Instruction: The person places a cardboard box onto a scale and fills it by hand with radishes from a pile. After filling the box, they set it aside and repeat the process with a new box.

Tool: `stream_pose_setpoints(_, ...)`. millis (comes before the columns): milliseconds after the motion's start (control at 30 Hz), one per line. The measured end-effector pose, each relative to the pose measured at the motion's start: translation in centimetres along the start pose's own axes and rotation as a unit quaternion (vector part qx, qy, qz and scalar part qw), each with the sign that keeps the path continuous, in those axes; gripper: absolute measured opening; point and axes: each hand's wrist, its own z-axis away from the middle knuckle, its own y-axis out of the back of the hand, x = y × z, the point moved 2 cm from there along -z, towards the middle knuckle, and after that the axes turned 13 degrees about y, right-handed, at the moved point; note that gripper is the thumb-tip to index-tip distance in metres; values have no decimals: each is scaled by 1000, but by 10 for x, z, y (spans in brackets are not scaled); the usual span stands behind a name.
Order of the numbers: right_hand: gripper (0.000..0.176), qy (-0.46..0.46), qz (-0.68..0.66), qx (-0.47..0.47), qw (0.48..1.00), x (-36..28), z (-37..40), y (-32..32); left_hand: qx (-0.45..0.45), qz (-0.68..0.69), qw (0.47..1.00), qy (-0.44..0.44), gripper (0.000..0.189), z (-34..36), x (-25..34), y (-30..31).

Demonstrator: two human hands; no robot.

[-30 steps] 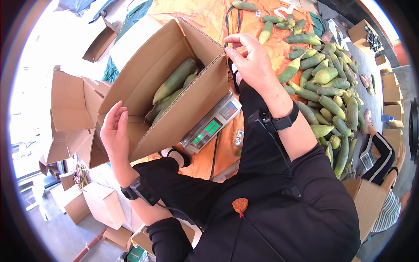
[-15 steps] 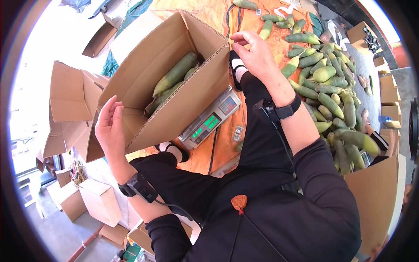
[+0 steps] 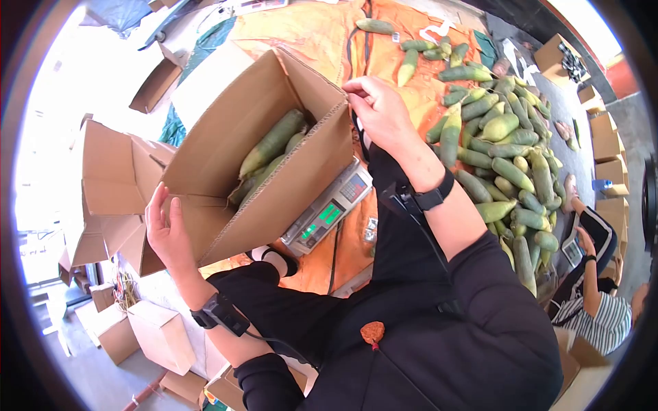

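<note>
An open cardboard box [image 3: 301,181] stands tilted in front of me, with a few green radishes [image 3: 273,142] inside. My left hand [image 3: 170,233] is at the box's near left end, fingers stretched upward and thumb apart. At the far right corner, my right hand [image 3: 384,116] has its bent fingers and thumb closed at the cardboard edge. A digital scale [image 3: 353,188] with lit green displays shows beside and partly under the box. How the box rests on it is hidden.
A big heap of green radishes [image 3: 504,127] lies to the right on an orange sheet [image 3: 301,34]. Another open carton [image 3: 113,171] stands at the left. A seated person in a striped shirt [image 3: 606,322] holds a device at the right. Cartons [image 3: 161,335] stand lower left.
The view has shifted, so the box, scale and hands appear lower. Both hands stay at the box's ends. The seated person at the right has come into fuller view.
</note>
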Motion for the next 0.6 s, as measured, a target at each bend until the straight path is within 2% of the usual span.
stream_pose_setpoints(67, 16, 4, 2, 2, 1000, -4, 0, 3, 40, -23, 999, -2, 38, -6, -10, 5)
stream_pose_setpoints(133, 17, 3, 2, -6, 1000, -6, -1, 4, 73, -81, 994, 23, 51, -9, -18, 10)
stream_pose_setpoints(233, 18, 23, -1, 11, 1000, -7, -1, 3, 31, -48, 997, 58, 65, -14, -44, 8)
stream_pose_setpoints(333, 21, -21, -49, -7, 999, -9, -1, -1, -12, -78, 995, 60, 73, -10, -45, 8)
stream_pose_setpoints(367, 22, -46, -69, -12, 996, -6, -1, -3, 5, -110, 991, 75, 72, -5, -43, 9)
stream_pose_setpoints(400, 23, -82, -124, -16, 989, 3, 0, -6, -3, -86, 992, 87, 72, -5, -46, 11)
stream_pose_setpoints(467, 22, -99, -149, -22, 984, 4, -1, -6, -20, -51, 992, 111, 69, -3, -48, 14)
stream_pose_setpoints(500, 22, -126, -166, -23, 978, 4, -2, -7, -10, -36, 997, 68, 62, -6, -63, 12)
stream_pose_setpoints(567, 22, -137, -186, -39, 972, 2, -6, -7, -61, -8, 991, 120, 54, 1, -41, 17)
stream_pose_setpoints(600, 22, -157, -197, -46, 967, 2, -9, -8, -41, -24, 993, 106, 50, 3, -42, 17)
